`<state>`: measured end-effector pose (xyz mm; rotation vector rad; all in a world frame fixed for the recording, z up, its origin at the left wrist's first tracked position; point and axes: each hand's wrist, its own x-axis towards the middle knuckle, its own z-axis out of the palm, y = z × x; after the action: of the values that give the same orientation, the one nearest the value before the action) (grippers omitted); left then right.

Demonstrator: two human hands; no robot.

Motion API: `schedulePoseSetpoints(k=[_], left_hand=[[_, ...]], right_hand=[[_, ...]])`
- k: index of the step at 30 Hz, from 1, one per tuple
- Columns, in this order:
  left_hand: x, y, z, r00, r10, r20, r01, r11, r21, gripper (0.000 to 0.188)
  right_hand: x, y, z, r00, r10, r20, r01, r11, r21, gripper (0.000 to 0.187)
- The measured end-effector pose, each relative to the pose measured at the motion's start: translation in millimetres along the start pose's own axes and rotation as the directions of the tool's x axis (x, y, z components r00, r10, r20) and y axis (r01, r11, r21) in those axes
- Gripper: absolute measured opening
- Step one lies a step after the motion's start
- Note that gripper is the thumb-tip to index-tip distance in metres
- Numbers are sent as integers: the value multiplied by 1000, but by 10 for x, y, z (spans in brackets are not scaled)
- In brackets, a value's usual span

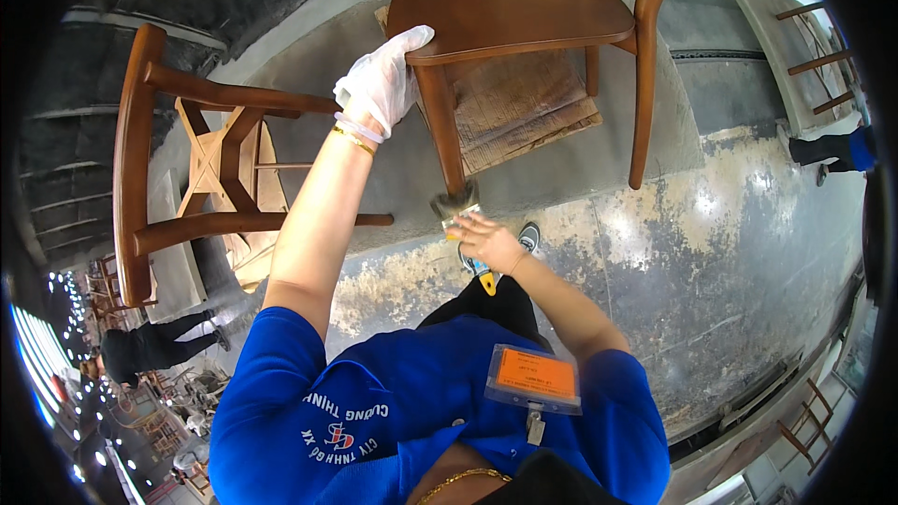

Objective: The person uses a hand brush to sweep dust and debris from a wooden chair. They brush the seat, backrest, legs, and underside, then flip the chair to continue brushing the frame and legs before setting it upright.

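Observation:
A brown wooden chair (510, 5) with a smooth seat stands in front of me on a grey surface. My left hand (382, 79), in a thin white glove, is closed around the near left corner of the seat, by the top of the front leg. My bare right hand (491, 243) grips a flat paintbrush (460, 217) with a yellow handle end. The brush's dark bristles touch the foot of that same front leg (440, 126). Part of the brush handle is hidden behind my fingers.
Close on my left is a second brown chair (136, 164) with a lighter X-shaped brace. Brown sheets (524, 112) lie under the first chair. People are at the far left (154, 346) and far right (832, 150). A grey board (772, 47) with chair parts stands at right.

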<state>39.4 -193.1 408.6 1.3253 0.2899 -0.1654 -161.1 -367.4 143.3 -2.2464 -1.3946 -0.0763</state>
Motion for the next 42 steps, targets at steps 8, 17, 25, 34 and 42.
schedulePoseSetpoints(k=[8, 17, 25, 34, 42], left_hand=[[-590, -401, 387, 930, 193, -312, -140, 973, 185, 35], [-810, -856, 352, 906, 224, -359, -276, 956, -102, 27], [907, -3, -448, 920, 342, -190, -239, 875, 420, 38], [1332, 247, -291, 943, 205, -264, -119, 944, 307, 55], [998, -396, -715, 897, 290, -334, -259, 956, 135, 46]], right_hand=[[-1129, -48, 626, 857, 471, 210, -515, 801, 305, 26], [-3166, -377, 418, -145, 947, 286, -989, -141, -33, 32], [-3935, -858, -33, -484, 817, 312, -873, -472, -119, 42], [-3179, 284, 133, -113, 958, 263, -982, -149, 118, 15], [-2525, 509, 98, 298, 954, 39, -780, 220, 586, 19]])
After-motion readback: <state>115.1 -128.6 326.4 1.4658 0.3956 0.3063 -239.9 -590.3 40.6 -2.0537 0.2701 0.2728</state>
